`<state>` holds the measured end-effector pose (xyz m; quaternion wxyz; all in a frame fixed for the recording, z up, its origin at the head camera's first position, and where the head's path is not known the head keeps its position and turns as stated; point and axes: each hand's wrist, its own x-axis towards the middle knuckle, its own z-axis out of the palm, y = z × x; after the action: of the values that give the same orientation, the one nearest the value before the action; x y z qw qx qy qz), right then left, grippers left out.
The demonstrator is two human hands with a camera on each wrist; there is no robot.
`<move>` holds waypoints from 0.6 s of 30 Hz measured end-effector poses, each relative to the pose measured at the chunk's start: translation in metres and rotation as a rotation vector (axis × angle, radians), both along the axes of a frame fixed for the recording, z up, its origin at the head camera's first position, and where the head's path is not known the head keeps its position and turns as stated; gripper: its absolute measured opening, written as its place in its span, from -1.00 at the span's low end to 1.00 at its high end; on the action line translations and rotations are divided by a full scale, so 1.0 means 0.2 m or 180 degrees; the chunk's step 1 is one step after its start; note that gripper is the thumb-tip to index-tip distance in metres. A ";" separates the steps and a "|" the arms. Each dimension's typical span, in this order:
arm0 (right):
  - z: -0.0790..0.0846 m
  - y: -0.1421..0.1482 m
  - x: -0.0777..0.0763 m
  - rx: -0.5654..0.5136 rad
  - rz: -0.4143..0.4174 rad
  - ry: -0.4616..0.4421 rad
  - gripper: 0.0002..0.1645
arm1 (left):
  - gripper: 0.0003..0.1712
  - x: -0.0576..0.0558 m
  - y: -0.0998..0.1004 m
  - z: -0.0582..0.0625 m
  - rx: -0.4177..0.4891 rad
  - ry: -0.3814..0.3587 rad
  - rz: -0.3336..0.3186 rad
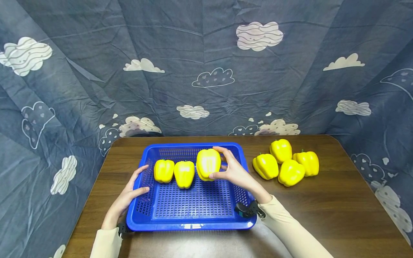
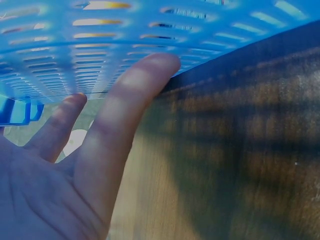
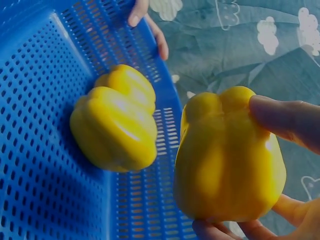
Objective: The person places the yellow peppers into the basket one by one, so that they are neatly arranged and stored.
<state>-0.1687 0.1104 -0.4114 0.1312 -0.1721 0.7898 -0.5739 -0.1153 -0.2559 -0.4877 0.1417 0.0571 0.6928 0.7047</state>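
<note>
A yellow bell pepper point(image 1: 208, 164) is in my right hand point(image 1: 233, 172), held above the right part of a blue plastic basket point(image 1: 190, 226). In the right wrist view, the thumb presses one end of this pepper point(image 3: 230, 160) and the fingers support the opposite end. My left hand point(image 1: 130, 191) grips the basket's left rim, with two fingertips over the edge. The left wrist view shows its fingers point(image 2: 117, 115) against the slotted wall point(image 2: 95, 60). Inside the basket, a bell pepper point(image 1: 164, 171) and another bell pepper point(image 1: 184, 174) stand side by side.
Several more yellow bell peppers point(image 1: 291, 172) lie grouped on the brown wooden table point(image 1: 335, 211), right of the basket. A dark blue cloth point(image 1: 180, 46) with cloud prints hangs behind the table. Each wrist wears a black strap point(image 1: 246, 210).
</note>
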 end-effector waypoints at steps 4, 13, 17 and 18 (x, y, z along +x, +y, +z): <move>-0.02 -0.02 -0.01 -0.0010 0.0011 -0.0068 0.03 | -0.19 0.00 0.00 0.00 0.0003 -0.0010 0.0003; -0.06 -0.06 -0.05 0.0065 -0.0009 -0.0131 0.04 | -0.19 0.00 0.00 0.01 0.0007 -0.0039 0.0016; -0.08 -0.08 -0.06 0.0092 -0.0041 -0.0099 0.03 | -0.19 0.00 0.00 0.01 0.0013 -0.0034 0.0011; -0.08 -0.08 -0.06 0.0120 -0.0053 -0.0087 0.03 | -0.19 0.00 0.00 0.01 0.0012 -0.0030 0.0008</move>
<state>-0.1810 0.0939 -0.4280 0.1404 -0.1552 0.8000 -0.5623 -0.1146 -0.2557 -0.4852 0.1439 0.0531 0.6908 0.7065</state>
